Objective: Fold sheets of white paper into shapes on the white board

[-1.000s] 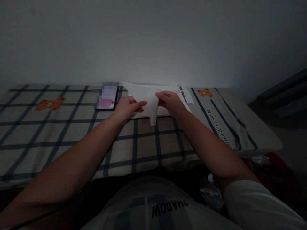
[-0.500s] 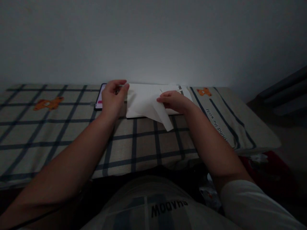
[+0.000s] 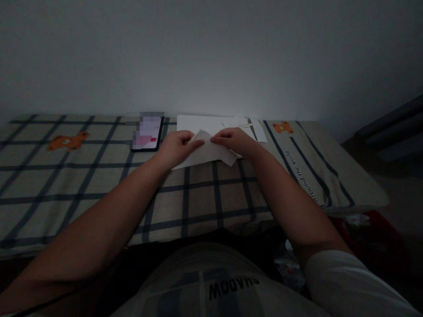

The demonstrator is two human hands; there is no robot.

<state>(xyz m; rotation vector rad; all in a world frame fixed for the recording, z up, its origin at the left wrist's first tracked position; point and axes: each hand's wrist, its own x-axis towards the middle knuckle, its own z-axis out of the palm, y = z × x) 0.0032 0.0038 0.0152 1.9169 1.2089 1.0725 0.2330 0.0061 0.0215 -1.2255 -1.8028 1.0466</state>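
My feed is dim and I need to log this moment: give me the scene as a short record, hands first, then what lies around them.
Left hand: thumb and fingers closed on a white sheet
Right hand: pinching the same sheet
Sheet: bent, raised between the hands
Behind the sheet: white pages lying on the cloth
Left of the pages: phone, screen lit, partly pixelated
Cloth: plaid, with orange bear figures
Light: dim

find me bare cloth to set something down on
Bare cloth lies left of the phone, and between the forearms, nearer than the white paper. Crowded: from phone to pages, where left hand and right hand hold that paper.
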